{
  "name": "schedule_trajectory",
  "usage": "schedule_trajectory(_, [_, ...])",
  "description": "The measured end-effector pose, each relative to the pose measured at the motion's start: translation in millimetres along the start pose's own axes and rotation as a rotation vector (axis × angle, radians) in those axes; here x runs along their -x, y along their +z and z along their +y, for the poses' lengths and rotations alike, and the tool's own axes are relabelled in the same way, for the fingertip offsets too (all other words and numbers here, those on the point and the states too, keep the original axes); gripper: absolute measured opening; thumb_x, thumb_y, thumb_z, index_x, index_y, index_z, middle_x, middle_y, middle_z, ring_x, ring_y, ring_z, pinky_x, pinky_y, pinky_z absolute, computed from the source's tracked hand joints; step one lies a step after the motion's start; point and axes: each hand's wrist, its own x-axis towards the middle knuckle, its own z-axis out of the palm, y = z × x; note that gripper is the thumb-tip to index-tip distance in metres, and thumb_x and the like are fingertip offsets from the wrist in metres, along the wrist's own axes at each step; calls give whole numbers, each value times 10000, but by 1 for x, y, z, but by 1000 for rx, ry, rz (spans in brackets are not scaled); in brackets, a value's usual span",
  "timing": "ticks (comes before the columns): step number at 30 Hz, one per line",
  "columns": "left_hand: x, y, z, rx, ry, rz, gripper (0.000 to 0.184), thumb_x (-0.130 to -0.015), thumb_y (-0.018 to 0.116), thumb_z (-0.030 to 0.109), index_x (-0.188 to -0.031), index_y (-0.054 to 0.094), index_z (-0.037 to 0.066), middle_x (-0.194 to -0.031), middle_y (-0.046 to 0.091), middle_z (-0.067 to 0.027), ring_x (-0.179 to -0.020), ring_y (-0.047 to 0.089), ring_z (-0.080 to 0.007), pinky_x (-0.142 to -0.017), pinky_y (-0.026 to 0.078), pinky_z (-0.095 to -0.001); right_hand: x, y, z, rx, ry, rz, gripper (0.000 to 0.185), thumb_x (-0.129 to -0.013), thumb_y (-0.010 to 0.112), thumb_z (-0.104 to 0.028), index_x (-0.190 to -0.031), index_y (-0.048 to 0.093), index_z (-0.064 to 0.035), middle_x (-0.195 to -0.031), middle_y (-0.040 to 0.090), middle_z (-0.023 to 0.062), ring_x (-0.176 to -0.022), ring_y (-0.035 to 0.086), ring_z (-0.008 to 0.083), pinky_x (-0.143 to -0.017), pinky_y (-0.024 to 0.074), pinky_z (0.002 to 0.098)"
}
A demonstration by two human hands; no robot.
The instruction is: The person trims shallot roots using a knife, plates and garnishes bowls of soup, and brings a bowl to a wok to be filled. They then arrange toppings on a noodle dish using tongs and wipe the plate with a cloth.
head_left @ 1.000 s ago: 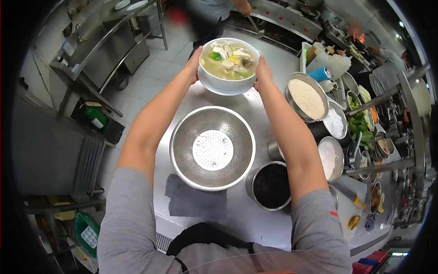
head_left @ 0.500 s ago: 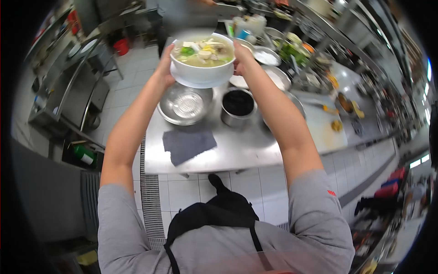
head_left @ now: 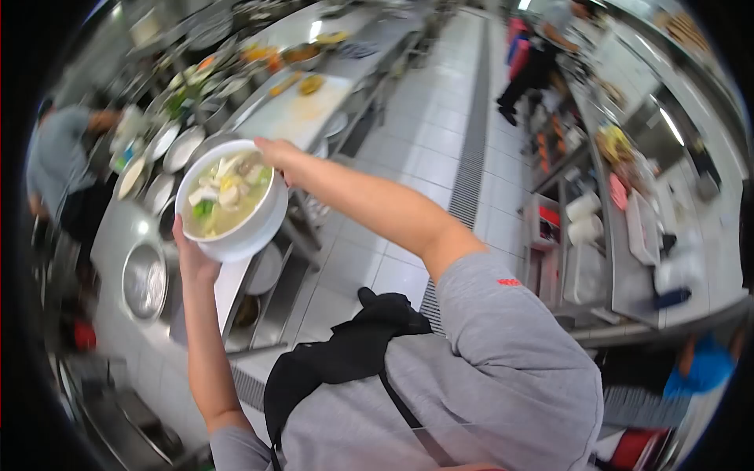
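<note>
A white bowl (head_left: 265, 206) of pale soup (head_left: 228, 195) is held up in front of me, tilted in the view. White tofu-like chunks, yellow pieces and some green leaf float in the soup. Beneath the bowl is a white plate (head_left: 245, 253). My left hand (head_left: 198, 261) grips the near left side, and my right hand (head_left: 281, 161) grips the far right side. Both hands are closed around the edges, with some fingers hidden under the bowl and plate. The bowl is over the edge of a steel worktable.
Metal bowls, including a large one (head_left: 144, 281), stand on the worktable. Farther along are a white cutting board (head_left: 326, 110) and a yellow-handled knife (head_left: 284, 84). One person (head_left: 64, 149) works at left, another (head_left: 542, 59) at upper right. A shelved counter (head_left: 620, 259) lines the right side.
My view and body have turned to the right, carrying the bowl away from above the worktable's middle. The aisle and right-hand counter have come into view. Both hands keep their hold.
</note>
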Motion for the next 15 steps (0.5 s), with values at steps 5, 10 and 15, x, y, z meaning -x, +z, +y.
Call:
schedule_trajectory(5, [-52,54,-64,-75,-183,-148,596,-851,397,498,-1244,384,51,-1238,452,-115,-1105,466,-261,-935,379,-378,104,-96,-31,-50,-2,238,466,-845,413,-484,-1080,534,-100,-1003,558,118,-850,510,273,-700,402,444])
schedule_trajectory(10, [-108,134,-155,-87,-359,-316,653,-848,353,543,-1266,355,41,-1254,434,-132,-1122,450,-267,-935,380,-380,143,-221,-36,-114,-57,475,482,-846,391,-501,-1064,543,-99,-1009,552,108,-817,513,254,-701,405,424])
schedule_trajectory(15, [-165,213,-267,-56,-479,-489,649,-852,329,547,-1274,346,54,-1268,417,-132,-1142,429,-269,-952,364,-385,198,-338,-56,-116,-96,654,472,-859,382,-484,-1059,542,-88,-1010,555,112,-827,523,242,-709,418,410])
